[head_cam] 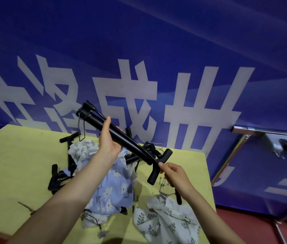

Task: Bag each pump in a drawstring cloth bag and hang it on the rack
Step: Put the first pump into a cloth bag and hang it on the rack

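A black hand pump (130, 143) is held slanted in the air above the yellow table (16, 164), foot end up left, T-handle down right. My left hand (108, 138) grips its barrel from below. My right hand (172, 173) pinches the pump's thin hose beside the T-handle. Below lie floral drawstring cloth bags: a blue one (111, 187) in the middle and a white leaf-print one (167, 221) near the front right. More black pumps (60, 178) lie on the table behind and left of the bags.
A metal rack (244, 131) with a horizontal bar and grey hooks stands to the right of the table, before a blue banner wall. Red floor shows at the lower right. Metal clips lie among the bags.
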The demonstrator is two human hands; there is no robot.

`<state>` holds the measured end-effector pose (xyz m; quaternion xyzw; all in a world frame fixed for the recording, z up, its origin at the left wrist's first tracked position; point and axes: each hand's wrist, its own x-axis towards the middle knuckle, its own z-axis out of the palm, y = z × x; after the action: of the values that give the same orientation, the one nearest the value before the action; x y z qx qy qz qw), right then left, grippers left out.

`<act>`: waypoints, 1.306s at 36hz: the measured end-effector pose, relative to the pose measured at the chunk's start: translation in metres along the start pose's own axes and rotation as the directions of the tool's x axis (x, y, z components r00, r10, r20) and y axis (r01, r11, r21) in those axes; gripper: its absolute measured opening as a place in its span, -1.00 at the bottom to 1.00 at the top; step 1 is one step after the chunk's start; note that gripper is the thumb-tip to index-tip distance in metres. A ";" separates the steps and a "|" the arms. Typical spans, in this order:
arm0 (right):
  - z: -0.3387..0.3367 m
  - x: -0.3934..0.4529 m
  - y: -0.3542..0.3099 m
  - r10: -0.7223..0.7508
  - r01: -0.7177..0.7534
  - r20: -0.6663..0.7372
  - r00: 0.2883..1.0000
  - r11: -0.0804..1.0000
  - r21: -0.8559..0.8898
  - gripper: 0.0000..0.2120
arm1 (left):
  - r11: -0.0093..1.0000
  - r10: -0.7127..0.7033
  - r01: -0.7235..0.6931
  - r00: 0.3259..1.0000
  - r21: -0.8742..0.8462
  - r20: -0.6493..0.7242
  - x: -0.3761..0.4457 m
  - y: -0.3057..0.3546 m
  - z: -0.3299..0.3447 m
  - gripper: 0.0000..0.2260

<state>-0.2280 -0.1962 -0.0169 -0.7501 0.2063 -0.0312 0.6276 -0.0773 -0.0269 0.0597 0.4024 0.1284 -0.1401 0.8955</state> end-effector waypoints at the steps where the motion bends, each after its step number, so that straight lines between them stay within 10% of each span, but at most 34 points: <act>1: -0.002 -0.001 0.001 0.011 -0.011 0.017 1.000 1.000 0.010 -0.67 | 1.000 0.003 -0.003 1.000 0.005 0.002 0.000 -0.002 0.000 -0.71; 11: -0.014 -0.013 -0.005 -0.048 0.033 0.157 0.986 0.995 0.094 -0.61 | 0.996 -0.091 0.088 0.991 0.029 0.102 -0.005 -0.016 0.011 -0.65; 23: -0.023 -0.011 0.009 -0.030 0.044 -0.070 0.997 0.975 0.216 -0.61 | 0.986 -0.155 0.145 0.977 0.078 0.148 -0.003 -0.034 -0.001 -0.52; 47: -0.047 -0.014 0.032 -0.019 0.043 0.128 0.992 0.981 -0.190 -0.44 | 0.968 -0.210 0.200 0.976 0.151 0.055 0.011 -0.046 0.006 -0.66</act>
<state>-0.2638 -0.2385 -0.0346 -0.8109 0.1566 0.0264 0.5633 -0.0823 -0.0619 0.0280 0.4456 0.1274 -0.2550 0.8486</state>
